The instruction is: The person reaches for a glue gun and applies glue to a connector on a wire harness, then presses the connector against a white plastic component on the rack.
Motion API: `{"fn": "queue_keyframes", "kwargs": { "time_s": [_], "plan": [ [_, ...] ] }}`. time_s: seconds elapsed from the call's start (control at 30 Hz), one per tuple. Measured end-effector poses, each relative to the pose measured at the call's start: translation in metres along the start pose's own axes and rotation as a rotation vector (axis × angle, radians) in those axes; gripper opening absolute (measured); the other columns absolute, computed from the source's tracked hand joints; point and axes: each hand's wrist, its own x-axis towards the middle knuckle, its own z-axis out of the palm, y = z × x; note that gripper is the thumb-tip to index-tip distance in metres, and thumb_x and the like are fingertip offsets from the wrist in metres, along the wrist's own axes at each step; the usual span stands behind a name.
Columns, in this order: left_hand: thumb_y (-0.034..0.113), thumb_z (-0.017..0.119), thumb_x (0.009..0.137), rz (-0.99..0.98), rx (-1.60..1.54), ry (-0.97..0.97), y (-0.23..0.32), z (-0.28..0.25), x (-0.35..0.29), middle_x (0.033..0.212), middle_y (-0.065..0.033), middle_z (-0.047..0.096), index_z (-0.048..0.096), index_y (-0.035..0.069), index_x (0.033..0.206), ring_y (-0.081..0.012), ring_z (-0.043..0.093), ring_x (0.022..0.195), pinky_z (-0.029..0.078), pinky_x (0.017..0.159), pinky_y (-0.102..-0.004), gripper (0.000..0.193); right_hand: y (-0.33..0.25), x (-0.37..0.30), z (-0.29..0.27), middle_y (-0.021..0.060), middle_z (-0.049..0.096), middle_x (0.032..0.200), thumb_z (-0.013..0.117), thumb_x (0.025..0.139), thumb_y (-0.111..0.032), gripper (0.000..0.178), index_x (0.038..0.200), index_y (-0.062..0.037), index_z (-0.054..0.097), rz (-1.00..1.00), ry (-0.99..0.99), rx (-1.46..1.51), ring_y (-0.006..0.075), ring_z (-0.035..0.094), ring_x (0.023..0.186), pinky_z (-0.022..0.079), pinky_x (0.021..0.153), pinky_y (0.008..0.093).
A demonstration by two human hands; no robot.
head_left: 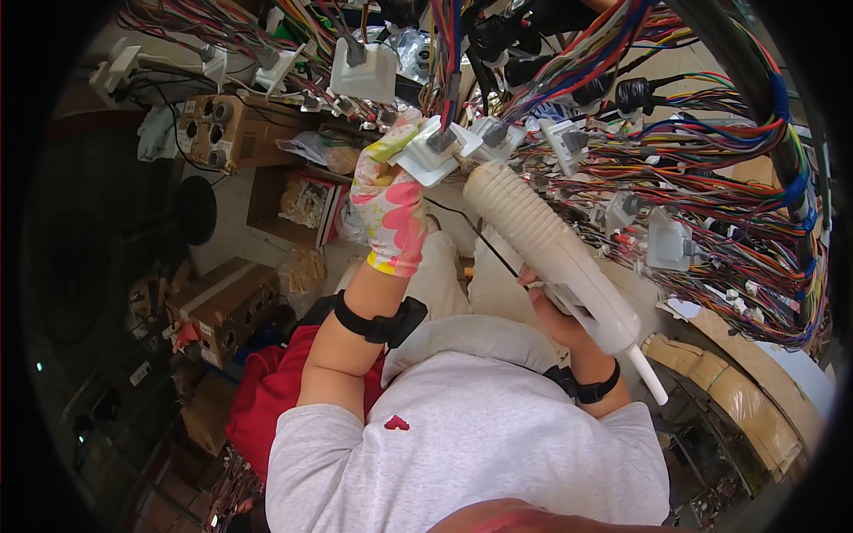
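My left hand [391, 213], in a white glove with a pink and yellow flower print, is raised to the hanging wires. Its fingers close on the side of a white plastic connector housing [429, 158] with a grey plug and a wire bundle at its top. In my right hand [553, 313] is a large cream-white hot glue gun [569, 253], gripped by its handle. The gun's ribbed front end points up at the housing, and a white glue stick [647, 375] juts from its rear. The nozzle tip is hard to make out against the connectors.
More white connector housings [364, 71] hang on thick multicoloured wire bundles [711, 169] above and to the right. A dark curved bar [782, 133] carries them. Cardboard boxes [231, 306] stand at the left. A thin black cord [480, 233] runs near the glue gun.
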Motion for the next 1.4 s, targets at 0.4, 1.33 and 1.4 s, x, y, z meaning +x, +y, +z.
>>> {"fn": "queue_keyframes", "kwargs": {
  "time_s": [0.4,1.33,1.4],
  "plan": [
    [-0.007,0.054,0.084,0.015,0.008,0.02,-0.002,-0.006,-0.001,0.118,-0.0156,0.057,0.056,-0.004,0.111,-0.0214,0.058,0.105,0.047,0.093,-0.0321,0.027,-0.023,0.001,-0.023,0.0107,0.065,0.091,0.06,0.071,0.004,0.031,0.101,-0.0016,0.062,0.354,-0.158,-0.731,0.0193,0.064,0.085,0.05,0.073,0.0268],
    [-0.006,0.055,0.083,-0.058,0.064,0.022,0.004,-0.007,-0.003,0.116,-0.0143,0.059,0.057,-0.005,0.112,-0.0197,0.058,0.104,0.047,0.092,-0.0306,0.028,-0.028,0.007,-0.027,0.0092,0.053,0.095,0.048,0.077,0.008,0.032,0.107,-0.0042,0.05,0.316,-0.388,-0.93,0.0199,0.054,0.09,0.047,0.081,0.0347],
    [-0.007,0.055,0.083,-0.062,0.037,0.02,0.004,-0.007,-0.002,0.116,-0.0142,0.059,0.057,-0.005,0.112,-0.0198,0.058,0.104,0.047,0.092,-0.0306,0.029,-0.028,0.008,-0.027,0.0093,0.054,0.095,0.049,0.077,0.008,0.032,0.107,-0.0038,0.05,0.307,-0.392,-0.947,0.02,0.054,0.09,0.047,0.081,0.0345]
  ]
}}
